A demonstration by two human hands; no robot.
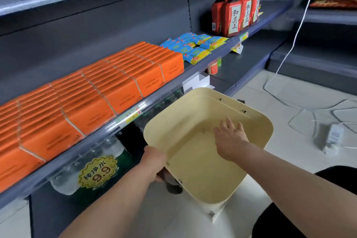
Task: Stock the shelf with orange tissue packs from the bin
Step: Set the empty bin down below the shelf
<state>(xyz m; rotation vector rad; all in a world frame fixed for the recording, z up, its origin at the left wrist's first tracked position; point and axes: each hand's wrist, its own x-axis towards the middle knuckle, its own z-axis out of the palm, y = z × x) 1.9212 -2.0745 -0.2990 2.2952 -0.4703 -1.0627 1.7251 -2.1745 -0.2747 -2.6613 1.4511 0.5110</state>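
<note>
A grey-blue metal shelf slants from lower left to upper right of the frame. On it, the orange tissue packs form one long, tight row along that diagonal. They are flat, boxy, glossy-wrapped blocks stacked in bundles, with their long axes running back toward the shelf wall and their short printed ends facing the aisle, the lettering upside down. Lower centre, the bin is smooth cream plastic, squarish with rounded corners, tilted with its mouth toward the camera. The left hand clasps the bin's near left side, where a dark handle shows. The right hand lies released inside the bin, fingers spread flat. The packs sit above and left of both hands, touching neither. Red-labelled bottles stand at upper right, beside blue-and-yellow packets
</note>
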